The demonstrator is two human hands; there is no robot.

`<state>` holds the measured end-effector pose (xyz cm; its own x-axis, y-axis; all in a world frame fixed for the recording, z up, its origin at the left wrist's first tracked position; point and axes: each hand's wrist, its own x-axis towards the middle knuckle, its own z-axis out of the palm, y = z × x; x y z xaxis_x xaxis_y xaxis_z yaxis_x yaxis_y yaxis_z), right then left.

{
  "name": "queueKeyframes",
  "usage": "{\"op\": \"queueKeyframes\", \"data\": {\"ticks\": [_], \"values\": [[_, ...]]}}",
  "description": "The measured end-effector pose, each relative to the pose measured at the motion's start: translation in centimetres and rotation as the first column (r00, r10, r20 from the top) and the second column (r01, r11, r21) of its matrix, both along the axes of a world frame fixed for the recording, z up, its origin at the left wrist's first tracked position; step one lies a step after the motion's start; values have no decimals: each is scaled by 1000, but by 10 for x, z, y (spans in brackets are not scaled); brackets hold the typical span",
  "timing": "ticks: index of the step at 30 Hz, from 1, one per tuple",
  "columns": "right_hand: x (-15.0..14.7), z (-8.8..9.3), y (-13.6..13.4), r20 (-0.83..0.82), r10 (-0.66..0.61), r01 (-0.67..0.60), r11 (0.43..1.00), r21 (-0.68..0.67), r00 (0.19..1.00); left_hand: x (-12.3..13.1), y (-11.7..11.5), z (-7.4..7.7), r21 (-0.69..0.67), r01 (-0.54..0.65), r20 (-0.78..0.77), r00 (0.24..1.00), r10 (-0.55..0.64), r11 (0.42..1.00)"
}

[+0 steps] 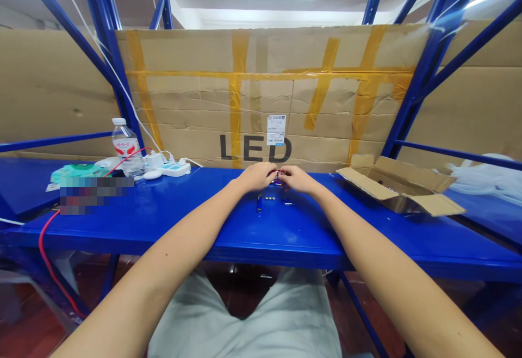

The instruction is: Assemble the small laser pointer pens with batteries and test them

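My left hand (260,176) and my right hand (298,178) meet over the far part of the blue table (281,233), fingertips almost touching. The fingers of both are bent and pinched together around something small; hints of red and silver show between them, but its kind is hidden. Shiny small red and blue pieces (279,182) lie just under the fingertips. Nearer to me lie a short dark blue tube (259,203), several small silver round pieces (269,198) in a row, and a small blue piece with a dark metal clip or loop (288,202).
An open cardboard box (402,184) stands at the right. At the left are a water bottle (127,148), a white power strip (174,168), a green packet (79,172) and a red cable (44,238). A large cardboard sheet (196,107) closes off the back.
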<state>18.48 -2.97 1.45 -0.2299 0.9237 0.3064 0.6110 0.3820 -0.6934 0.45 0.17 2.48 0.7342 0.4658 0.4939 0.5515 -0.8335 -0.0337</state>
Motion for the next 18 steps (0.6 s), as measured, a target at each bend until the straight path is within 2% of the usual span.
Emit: {"op": "queueKeyframes", "data": {"ticks": [5,9,18], "values": [[-6,-1,-3,138,-65,46,990,134,988,-1,6,-3,-97,14,41,999,-10,995],[-7,-1,-2,203,-138,79,959,273,969,0,13,-4,-198,67,127,991,-42,978],[-3,-8,7,214,-177,73,905,418,961,0,19,-4,-419,207,298,951,-81,884]]}}
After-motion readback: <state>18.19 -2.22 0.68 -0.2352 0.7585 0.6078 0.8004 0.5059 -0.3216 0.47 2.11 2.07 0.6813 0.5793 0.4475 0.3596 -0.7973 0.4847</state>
